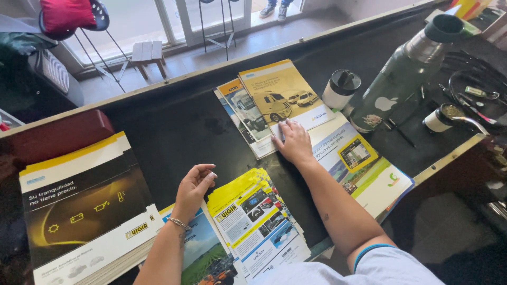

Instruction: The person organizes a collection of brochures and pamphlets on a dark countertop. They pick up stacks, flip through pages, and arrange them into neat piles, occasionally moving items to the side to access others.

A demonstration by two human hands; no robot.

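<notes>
Yellow leaflet stack (pixel 253 221) nearest, left hand (pixel 195 184) loosely curled above it, empty, right hand (pixel 293 141) spread flat, pressing truck brochures (pixel 274 103).

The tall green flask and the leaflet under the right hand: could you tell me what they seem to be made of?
The tall green flask looks like matt-painted metal, bare steel showing at its shoulder; its cap is probably plastic. The leaflet under the right hand looks like glossy coated paper, thin with a faint sheen.

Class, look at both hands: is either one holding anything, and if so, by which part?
Nothing is gripped. The right hand lies flat on the lower edge of the yellow truck brochure; the left hand hovers, loosely curled, beside the yellow leaflet stack.
</notes>
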